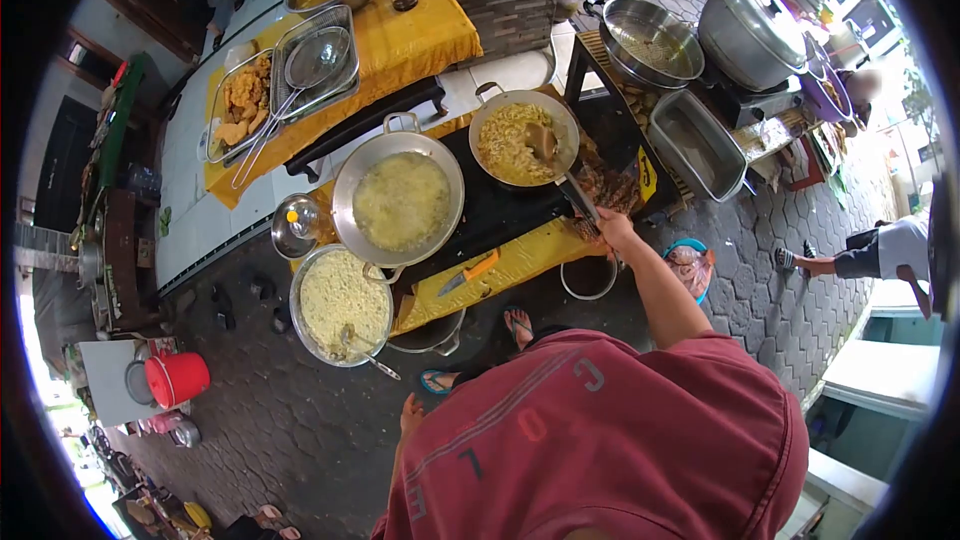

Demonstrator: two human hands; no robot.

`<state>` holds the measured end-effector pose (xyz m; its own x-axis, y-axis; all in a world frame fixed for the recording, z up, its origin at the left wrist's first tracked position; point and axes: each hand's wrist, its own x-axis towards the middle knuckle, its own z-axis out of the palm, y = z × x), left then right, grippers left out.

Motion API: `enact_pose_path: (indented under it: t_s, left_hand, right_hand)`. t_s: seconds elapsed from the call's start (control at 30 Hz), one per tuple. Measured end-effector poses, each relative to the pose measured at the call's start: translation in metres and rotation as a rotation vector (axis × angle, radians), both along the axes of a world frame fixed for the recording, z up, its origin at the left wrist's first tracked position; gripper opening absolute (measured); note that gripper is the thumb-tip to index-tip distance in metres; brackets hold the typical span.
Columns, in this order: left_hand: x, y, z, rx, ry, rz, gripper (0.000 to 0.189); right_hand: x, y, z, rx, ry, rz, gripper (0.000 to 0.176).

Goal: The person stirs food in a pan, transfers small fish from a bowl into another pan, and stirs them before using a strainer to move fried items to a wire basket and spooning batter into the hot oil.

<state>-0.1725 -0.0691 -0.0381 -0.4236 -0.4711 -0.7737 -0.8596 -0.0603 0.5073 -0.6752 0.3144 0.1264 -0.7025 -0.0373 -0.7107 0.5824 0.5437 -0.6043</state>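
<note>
My right hand [615,229] is closed around the handle of a spatula [578,195]. The spatula's wide brown blade rests in yellowish food in a wok [484,165] on the black stove top. My left hand [411,412] hangs low beside my body, partly hidden by my shirt; it appears loosely open and holds nothing that I can see. Left of that wok stands a larger pan [347,202] with pale bubbling oil. A basin [300,312] of pale yellow batter-like mix sits nearer me, with a ladle [370,356] lying in it.
An orange-handled knife [468,273] lies on the yellow front strip. At the back left, a yellow-covered table [420,40] bears fried food [246,100] and a wire strainer [318,60]. A large lidded pot [752,30] and a rectangular metal tray [697,145] stand right. A person [895,250] is at far right.
</note>
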Motion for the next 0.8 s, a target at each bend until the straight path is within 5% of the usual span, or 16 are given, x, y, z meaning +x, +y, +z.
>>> enact_pose_path:
  t_s: [0.13, 0.2, 0.47, 0.53, 0.63, 0.7, 0.73, 0.8]
  left_hand:
    - [-0.002, 0.008, 0.023, 0.037, -0.090, 0.195, 0.052]
    - [0.028, -0.004, -0.024, 0.170, -0.067, 0.249, 0.053]
    - [0.074, 0.029, -0.042, 0.197, 0.217, 0.389, 0.056]
    - [0.070, 0.035, -0.034, 0.177, 0.179, 0.393, 0.057]
    - [0.077, 0.045, -0.041, 0.148, 0.184, 0.388, 0.055]
    - [0.054, 0.045, 0.025, 0.117, 0.037, 0.348, 0.054]
    - [-0.001, 0.052, 0.073, 0.090, -0.106, 0.296, 0.053]
    - [0.013, 0.058, 0.064, 0.131, 0.007, 0.418, 0.053]
  right_hand:
    - [-0.041, -0.002, -0.013, 0.354, 0.356, 0.261, 0.041]
    - [-0.055, -0.013, -0.005, 0.637, 0.389, 0.304, 0.050]
    - [-0.060, -0.016, 0.005, 0.709, 0.340, 0.371, 0.052]
    - [-0.064, -0.004, 0.002, 0.630, 0.310, 0.841, 0.044]
    - [-0.088, 0.007, -0.030, 0.548, 0.245, 0.509, 0.038]
    - [-0.109, -0.003, -0.056, 0.515, 0.287, 0.351, 0.037]
    - [-0.131, -0.013, -0.067, 0.560, 0.278, 0.505, 0.033]
    - [-0.173, -0.035, -0.083, 0.647, 0.261, 0.817, 0.026]
